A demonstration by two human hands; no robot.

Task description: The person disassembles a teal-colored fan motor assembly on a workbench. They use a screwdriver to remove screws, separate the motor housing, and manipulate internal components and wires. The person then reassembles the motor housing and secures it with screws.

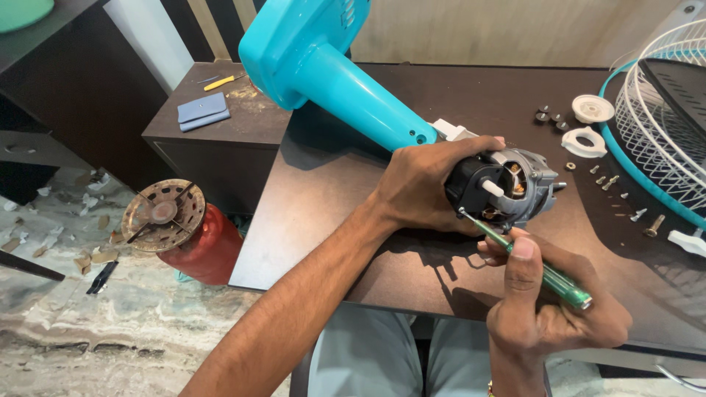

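A turquoise fan stand (346,81) lies tilted over a dark brown table (338,191), with a bare black and metal fan motor (511,187) at its near end. My left hand (423,184) wraps around the motor's left side and holds it steady. My right hand (548,301) grips a screwdriver with a green see-through handle (548,272). Its metal tip touches the lower front of the motor, just below a white shaft stub.
Several loose screws (610,180), black caps (551,116) and two white plastic rings (588,125) lie at the right of the table beside a white wire fan guard with a turquoise rim (662,110). A red gas cylinder (195,235) stands on the floor at the left.
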